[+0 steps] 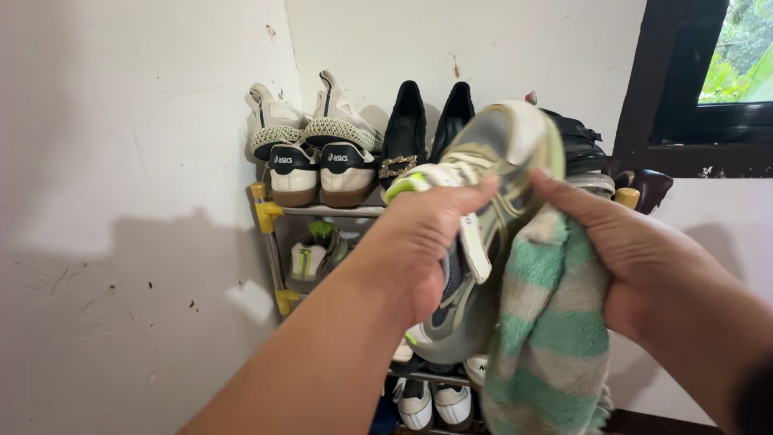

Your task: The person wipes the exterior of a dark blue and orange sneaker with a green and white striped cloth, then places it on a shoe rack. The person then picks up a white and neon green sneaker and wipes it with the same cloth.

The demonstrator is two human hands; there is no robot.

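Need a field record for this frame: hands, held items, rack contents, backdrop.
left hand: grips a grey and lime sneaker, toe up
right hand: presses a green striped cloth against the sneaker's side
rack: metal shoe rack with yellow joints, behind the hands
top shelf: white sneakers with dark heel tabs, knit pair stacked above, black heels with a buckle
middle shelf: grey and green shoe
lower shelf: white shoes, partly hidden
backdrop: white wall, dark window frame at upper right

Sneaker (483, 201) before the shoe rack (270, 217) — cloth (547, 322) on its right; window (725, 72) far right, perhaps slightly behind.
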